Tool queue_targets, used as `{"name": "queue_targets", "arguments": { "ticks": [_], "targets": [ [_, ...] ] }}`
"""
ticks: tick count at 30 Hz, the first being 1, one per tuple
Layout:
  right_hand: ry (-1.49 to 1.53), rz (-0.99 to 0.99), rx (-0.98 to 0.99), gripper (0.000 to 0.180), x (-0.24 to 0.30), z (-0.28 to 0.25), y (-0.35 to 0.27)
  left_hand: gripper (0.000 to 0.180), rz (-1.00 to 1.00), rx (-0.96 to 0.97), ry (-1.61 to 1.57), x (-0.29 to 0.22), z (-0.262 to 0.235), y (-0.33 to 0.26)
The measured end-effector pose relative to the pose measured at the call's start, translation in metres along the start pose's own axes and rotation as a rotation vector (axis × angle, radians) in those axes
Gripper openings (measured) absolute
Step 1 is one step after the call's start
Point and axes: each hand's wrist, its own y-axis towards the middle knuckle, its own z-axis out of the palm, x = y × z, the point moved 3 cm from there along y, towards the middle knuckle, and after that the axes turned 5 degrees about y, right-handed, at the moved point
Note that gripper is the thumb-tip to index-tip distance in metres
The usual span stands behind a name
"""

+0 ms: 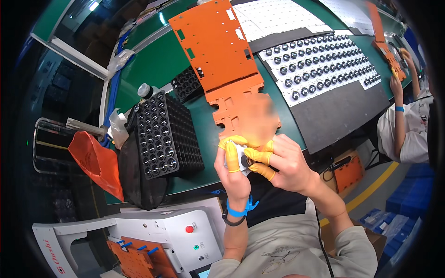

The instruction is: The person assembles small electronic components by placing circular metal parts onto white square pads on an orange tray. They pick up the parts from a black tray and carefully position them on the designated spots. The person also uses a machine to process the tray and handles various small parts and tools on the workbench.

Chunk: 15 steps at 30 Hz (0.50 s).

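In front of my body, both hands meet over the near edge of the table, yellow covers on several fingertips. My left hand (235, 178) is closed round a small white plate (240, 153), thumb and fingers on its left side. My right hand (289, 162) has its fingers closed on a black round part (247, 161) at the plate's face. Just beyond the hands lies an orange hinged fixture (232, 111), with cutouts in its near half; its far panel (211, 46) is tilted back. A blurred patch hides part of the near half.
A stack of black cell trays (185, 143) stands to the left, with a smaller black tray (187, 83) behind. Rows of black round parts on white plates (320, 69) cover a dark board (333, 116) at right. Another person (408, 120) works far right. A white machine (190, 231) stands lower left.
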Motion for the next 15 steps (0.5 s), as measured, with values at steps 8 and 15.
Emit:
{"name": "queue_targets", "arguments": {
  "ticks": [8, 15],
  "targets": [
    [-0.136, -0.005, -0.112, 0.039, 0.009, -0.002, 0.001, 0.028, -0.121, 0.003, -0.076, 0.008, 0.007, -0.002],
    [0.011, 0.004, -0.15, 0.041, 0.001, -0.008, -0.005, 0.029, -0.127, 0.084, -0.037, 0.0, 0.011, -0.006]
  ]
}}
